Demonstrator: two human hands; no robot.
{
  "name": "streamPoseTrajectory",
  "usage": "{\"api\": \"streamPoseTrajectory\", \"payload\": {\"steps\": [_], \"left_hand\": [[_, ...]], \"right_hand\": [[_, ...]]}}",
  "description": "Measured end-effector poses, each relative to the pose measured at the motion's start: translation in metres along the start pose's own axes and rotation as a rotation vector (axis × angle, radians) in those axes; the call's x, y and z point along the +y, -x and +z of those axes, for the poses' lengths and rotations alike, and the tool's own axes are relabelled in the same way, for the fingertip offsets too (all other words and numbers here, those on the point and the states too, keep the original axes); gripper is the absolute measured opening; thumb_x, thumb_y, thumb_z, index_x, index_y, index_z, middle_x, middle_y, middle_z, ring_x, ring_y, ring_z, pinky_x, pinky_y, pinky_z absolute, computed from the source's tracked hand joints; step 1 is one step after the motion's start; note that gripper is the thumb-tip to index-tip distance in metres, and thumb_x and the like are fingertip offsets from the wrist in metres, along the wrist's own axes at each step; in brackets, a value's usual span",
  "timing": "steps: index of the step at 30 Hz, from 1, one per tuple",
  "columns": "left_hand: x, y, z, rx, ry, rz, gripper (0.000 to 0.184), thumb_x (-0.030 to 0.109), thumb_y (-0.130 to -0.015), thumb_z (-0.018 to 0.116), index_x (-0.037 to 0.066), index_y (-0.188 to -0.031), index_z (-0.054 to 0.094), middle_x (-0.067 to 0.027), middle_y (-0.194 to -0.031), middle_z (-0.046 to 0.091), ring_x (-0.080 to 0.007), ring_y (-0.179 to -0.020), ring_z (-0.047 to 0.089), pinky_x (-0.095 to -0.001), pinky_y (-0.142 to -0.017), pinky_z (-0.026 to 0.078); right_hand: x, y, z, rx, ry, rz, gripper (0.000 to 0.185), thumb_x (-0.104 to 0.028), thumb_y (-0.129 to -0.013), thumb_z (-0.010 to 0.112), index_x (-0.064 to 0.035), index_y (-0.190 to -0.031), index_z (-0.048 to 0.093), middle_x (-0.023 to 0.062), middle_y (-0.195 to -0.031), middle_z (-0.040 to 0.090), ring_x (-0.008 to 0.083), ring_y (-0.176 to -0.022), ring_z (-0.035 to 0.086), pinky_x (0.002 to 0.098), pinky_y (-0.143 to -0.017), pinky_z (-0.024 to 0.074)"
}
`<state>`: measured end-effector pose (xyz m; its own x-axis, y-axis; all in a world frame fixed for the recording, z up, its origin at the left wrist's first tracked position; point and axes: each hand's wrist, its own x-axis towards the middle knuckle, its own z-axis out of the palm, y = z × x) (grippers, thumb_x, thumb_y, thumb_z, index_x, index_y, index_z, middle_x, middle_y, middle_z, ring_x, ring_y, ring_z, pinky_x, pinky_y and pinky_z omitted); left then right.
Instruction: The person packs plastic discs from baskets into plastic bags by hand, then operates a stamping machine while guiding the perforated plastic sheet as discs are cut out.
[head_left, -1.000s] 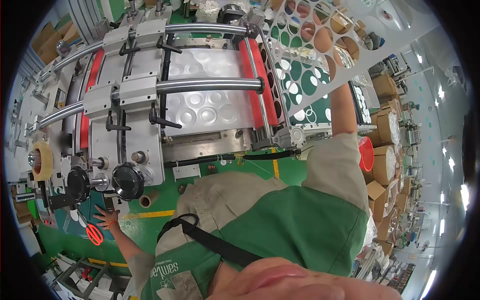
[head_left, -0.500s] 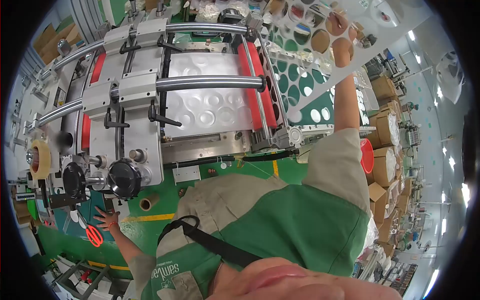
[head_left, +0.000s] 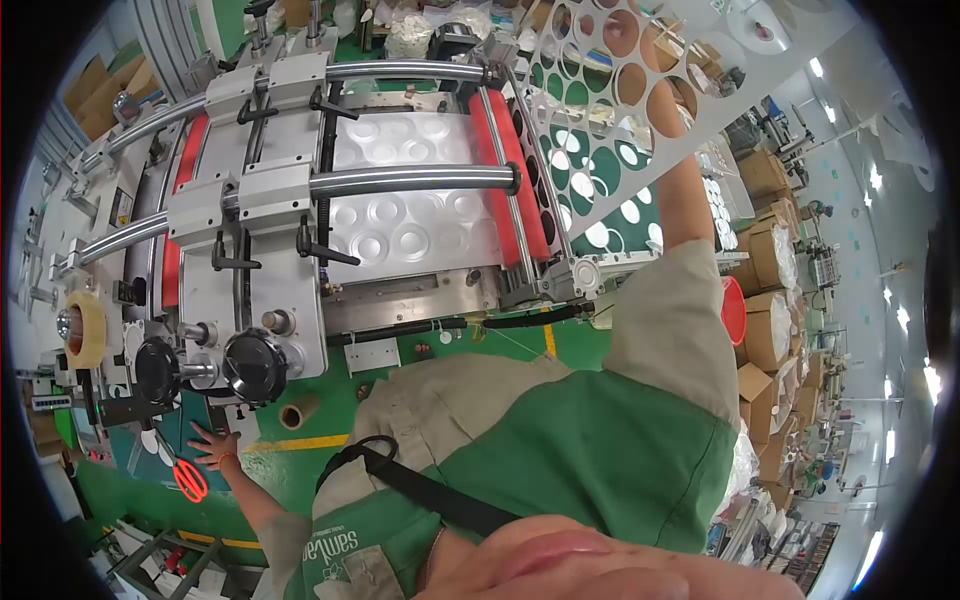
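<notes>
My left hand (head_left: 213,447) lies with fingers spread at the lower left, on or just over a dark green surface (head_left: 180,425). Close beside it are scissors (head_left: 190,480) with orange-red handles. My right arm reaches to the upper right, behind a translucent white sheet (head_left: 640,160) full of round holes. Skin of my right hand (head_left: 622,35) shows through the holes, but its fingers are mostly hidden. Below the sheet, white discs (head_left: 597,235) lie on a green surface. A clear plastic sheet (head_left: 415,240) with round formed shapes lies in the machine.
A roller machine (head_left: 245,195) with steel bars, red rollers (head_left: 510,180) and black knobs (head_left: 255,366) fills the upper left. A tape roll (head_left: 85,330) hangs at its left end. Cardboard boxes (head_left: 765,330) and a red basin (head_left: 734,310) stand at the right. A cardboard tube (head_left: 297,414) is on the floor.
My right hand has moved farther up and left behind the holed sheet. The view has shifted slightly. My left hand stays spread in the same place.
</notes>
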<state>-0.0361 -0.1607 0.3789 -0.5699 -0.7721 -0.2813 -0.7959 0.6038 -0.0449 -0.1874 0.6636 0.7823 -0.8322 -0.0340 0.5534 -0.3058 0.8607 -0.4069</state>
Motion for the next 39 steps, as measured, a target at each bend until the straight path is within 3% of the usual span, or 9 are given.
{"api": "streamPoseTrajectory", "payload": {"steps": [8, 11, 18, 22, 26, 30, 33, 37, 39], "left_hand": [[-0.002, 0.001, -0.005, 0.012, 0.037, 0.008, 0.114, 0.026, -0.057, 0.075, 0.048, -0.131, -0.008, -0.0061, -0.145, -0.009, -0.0460, -0.128, -0.005, -0.0573, -0.101, 0.007], [-0.002, 0.000, 0.006, 0.013, 0.034, 0.011, 0.114, 0.026, -0.056, 0.075, 0.048, -0.132, -0.008, -0.0068, -0.145, -0.009, -0.0461, -0.128, -0.004, -0.0575, -0.101, 0.007], [-0.002, -0.002, -0.003, 0.016, 0.028, 0.025, 0.114, 0.028, -0.057, 0.075, 0.048, -0.132, -0.009, -0.0077, -0.145, -0.009, -0.0474, -0.128, -0.003, -0.0585, -0.100, 0.008], [-0.004, -0.004, 0.014, 0.009, 0.030, 0.009, 0.115, 0.027, -0.055, 0.075, 0.048, -0.132, -0.008, -0.0075, -0.145, -0.008, -0.0465, -0.128, -0.004, -0.0578, -0.101, 0.006], [-0.001, 0.000, 0.002, 0.062, -0.018, 0.013, 0.110, 0.035, -0.057, 0.073, 0.048, -0.132, -0.007, -0.0080, -0.145, -0.005, -0.0476, -0.128, 0.000, -0.0582, -0.100, 0.009], [-0.008, -0.009, 0.034, 0.420, -0.184, 0.076, 0.086, 0.054, -0.069, 0.060, 0.044, -0.135, 0.005, -0.0120, -0.143, 0.016, -0.0520, -0.121, 0.023, -0.0610, -0.090, 0.028], [-0.004, -0.027, 0.054, 0.438, -0.292, -0.008, 0.083, 0.056, -0.071, 0.057, 0.043, -0.135, 0.006, -0.0126, -0.142, 0.017, -0.0535, -0.119, 0.025, -0.0615, -0.088, 0.030], [-0.005, -0.026, 0.044, 0.516, -0.208, 0.017, 0.080, 0.053, -0.074, 0.056, 0.041, -0.136, 0.007, -0.0139, -0.141, 0.020, -0.0547, -0.117, 0.027, -0.0631, -0.087, 0.030], [-0.013, -0.028, 0.053, 0.536, -0.293, 0.094, 0.077, 0.043, -0.078, 0.055, 0.038, -0.137, 0.006, -0.0153, -0.140, 0.019, -0.0539, -0.117, 0.028, -0.0625, -0.086, 0.031]], "right_hand": [[0.003, -0.017, -0.018, 0.335, -0.022, -0.050, 0.047, 0.000, -0.078, 0.052, -0.0034, -0.123, 0.041, 0.0048, -0.100, 0.056, 0.0110, -0.081, 0.056, 0.0213, -0.066, 0.0449], [0.033, 0.001, -0.009, 0.361, 0.079, 0.019, 0.047, -0.001, -0.078, 0.052, -0.0034, -0.123, 0.041, 0.0048, -0.100, 0.056, 0.0110, -0.081, 0.056, 0.0212, -0.066, 0.0449], [0.078, 0.054, -0.017, -0.133, 0.386, 0.354, 0.047, -0.001, -0.078, 0.052, -0.0034, -0.124, 0.041, 0.0048, -0.100, 0.056, 0.0110, -0.081, 0.056, 0.0211, -0.066, 0.0449], [0.021, 0.005, -0.024, 0.146, 0.049, 0.072, 0.047, -0.001, -0.078, 0.052, -0.0034, -0.124, 0.041, 0.0048, -0.101, 0.056, 0.0110, -0.081, 0.056, 0.0211, -0.066, 0.0449], [-0.026, -0.030, -0.033, 0.248, -0.165, -0.096, 0.047, -0.001, -0.078, 0.052, -0.0033, -0.124, 0.040, 0.0048, -0.101, 0.055, 0.0110, -0.081, 0.056, 0.0210, -0.067, 0.0448], [-0.031, -0.028, -0.024, 0.292, -0.216, -0.126, 0.047, -0.001, -0.078, 0.052, -0.0033, -0.124, 0.040, 0.0048, -0.101, 0.055, 0.0109, -0.081, 0.056, 0.0210, -0.067, 0.0448], [-0.032, -0.027, -0.016, 0.300, -0.223, -0.122, 0.047, -0.001, -0.079, 0.052, -0.0033, -0.124, 0.040, 0.0048, -0.101, 0.055, 0.0109, -0.082, 0.056, 0.0210, -0.067, 0.0448], [-0.040, -0.031, -0.026, 0.324, -0.218, -0.112, 0.047, -0.001, -0.079, 0.052, -0.0033, -0.124, 0.040, 0.0048, -0.102, 0.055, 0.0109, -0.082, 0.056, 0.0209, -0.067, 0.0448], [-0.047, -0.023, -0.032, 0.336, -0.192, -0.057, 0.045, -0.003, -0.079, 0.053, -0.0033, -0.123, 0.041, 0.0047, -0.098, 0.056, 0.0108, -0.078, 0.056, 0.0214, -0.066, 0.0443]]}}
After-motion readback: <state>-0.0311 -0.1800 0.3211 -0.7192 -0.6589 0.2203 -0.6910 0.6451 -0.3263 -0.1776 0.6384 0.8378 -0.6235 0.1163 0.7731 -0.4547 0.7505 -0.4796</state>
